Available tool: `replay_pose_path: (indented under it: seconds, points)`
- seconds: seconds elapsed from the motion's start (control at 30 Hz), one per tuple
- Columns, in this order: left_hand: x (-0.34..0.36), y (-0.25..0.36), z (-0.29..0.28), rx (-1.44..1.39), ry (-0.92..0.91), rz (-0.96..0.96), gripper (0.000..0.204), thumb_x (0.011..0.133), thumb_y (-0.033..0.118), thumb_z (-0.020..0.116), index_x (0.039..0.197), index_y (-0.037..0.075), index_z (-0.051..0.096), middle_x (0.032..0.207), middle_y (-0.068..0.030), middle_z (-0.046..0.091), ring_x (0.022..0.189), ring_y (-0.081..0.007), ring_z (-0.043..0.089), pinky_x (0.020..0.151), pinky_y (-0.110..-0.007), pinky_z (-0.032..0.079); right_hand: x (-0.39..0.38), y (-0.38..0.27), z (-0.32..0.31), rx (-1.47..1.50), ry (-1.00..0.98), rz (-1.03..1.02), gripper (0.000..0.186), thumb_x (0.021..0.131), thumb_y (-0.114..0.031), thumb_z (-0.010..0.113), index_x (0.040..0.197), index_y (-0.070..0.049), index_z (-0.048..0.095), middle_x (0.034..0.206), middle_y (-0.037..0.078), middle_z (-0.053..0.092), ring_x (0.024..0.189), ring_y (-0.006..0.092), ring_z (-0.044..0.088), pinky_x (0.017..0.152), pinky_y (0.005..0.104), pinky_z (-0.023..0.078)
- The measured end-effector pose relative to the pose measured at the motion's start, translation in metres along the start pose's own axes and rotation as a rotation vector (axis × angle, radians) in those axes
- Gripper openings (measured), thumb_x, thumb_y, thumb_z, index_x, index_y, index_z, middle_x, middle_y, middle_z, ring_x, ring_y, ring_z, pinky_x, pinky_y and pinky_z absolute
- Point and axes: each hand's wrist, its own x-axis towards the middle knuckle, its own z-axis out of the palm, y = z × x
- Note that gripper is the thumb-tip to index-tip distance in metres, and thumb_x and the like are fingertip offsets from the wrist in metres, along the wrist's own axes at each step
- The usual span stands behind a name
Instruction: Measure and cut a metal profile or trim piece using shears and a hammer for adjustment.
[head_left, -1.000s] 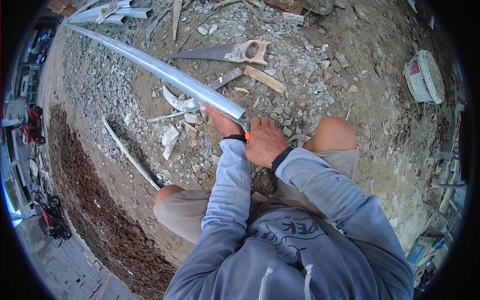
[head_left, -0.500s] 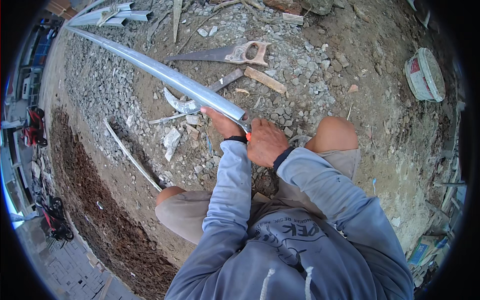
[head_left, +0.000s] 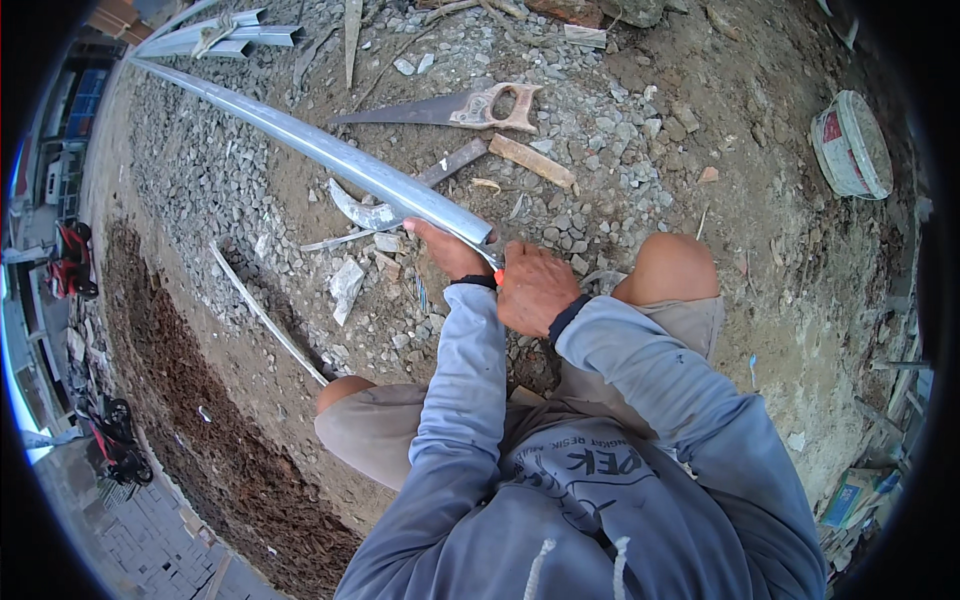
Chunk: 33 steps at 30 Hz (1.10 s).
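Note:
A long shiny metal channel (head_left: 330, 155) slants from the far left down to my hands. My left hand (head_left: 449, 252) is closed around its near end from below, the thumb along the near edge. Right at that end, my right hand (head_left: 537, 288) grips what look like tin snips (head_left: 499, 275); only a bit of orange-red handle and some metal show, and the fingers hide the rest. The jaws are at the channel's end, but whether they bite into it I cannot tell.
Beyond the channel lie a handsaw (head_left: 440, 108) and a hammer (head_left: 470, 160) with a wooden handle. Several more metal channels (head_left: 225, 35) are bundled at the far left. A white bucket (head_left: 851, 145) stands at the right. Gravel and stones (head_left: 345, 290) cover the ground.

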Motion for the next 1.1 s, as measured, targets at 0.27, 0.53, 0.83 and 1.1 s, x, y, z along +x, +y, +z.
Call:
replay_pose_path:
  seconds: [0.27, 0.53, 0.83, 1.1]
  points:
    - [-0.008, 0.002, 0.005, 0.022, 0.008, -0.055, 0.088, 0.090, 0.075, 0.018, 0.115, -0.004, 0.049, 0.083, -0.0166, 0.058, 0.070, -0.0271, 0.060, 0.057, -0.039, 0.051, 0.006, -0.002, -0.002, 0.017, -0.021, 0.036, 0.043, 0.086, -0.021, 0.053, 0.114, 0.011, 0.046, 0.114, 0.029, 0.053, 0.112, 0.0399, 0.053, 0.091, 0.0468, 0.046]
    - [-0.001, -0.001, 0.003, 0.011, 0.026, -0.010, 0.086, 0.091, 0.073, 0.019, 0.114, -0.004, 0.049, 0.085, -0.0163, 0.057, 0.070, -0.0268, 0.059, 0.059, -0.039, 0.051, 0.004, -0.001, -0.004, 0.082, -0.017, 0.020, 0.043, 0.087, -0.021, 0.053, 0.114, 0.011, 0.046, 0.112, 0.030, 0.055, 0.110, 0.0405, 0.053, 0.093, 0.0451, 0.044]
    - [-0.004, 0.002, 0.004, 0.024, 0.024, -0.042, 0.085, 0.092, 0.072, 0.017, 0.108, -0.005, 0.050, 0.077, -0.0176, 0.058, 0.066, -0.0283, 0.060, 0.057, -0.038, 0.050, 0.004, 0.002, 0.005, 0.045, 0.046, -0.008, 0.039, 0.083, -0.018, 0.054, 0.110, 0.011, 0.048, 0.105, 0.030, 0.058, 0.102, 0.0406, 0.058, 0.088, 0.0459, 0.047]
    - [-0.003, 0.003, 0.005, 0.028, -0.014, -0.017, 0.084, 0.088, 0.077, 0.014, 0.109, 0.001, 0.041, 0.065, -0.0185, 0.055, 0.051, -0.0313, 0.056, 0.045, -0.041, 0.047, 0.003, 0.004, 0.008, 0.046, 0.083, -0.033, 0.036, 0.081, -0.017, 0.055, 0.105, 0.010, 0.049, 0.102, 0.030, 0.059, 0.098, 0.0405, 0.061, 0.085, 0.0452, 0.049]
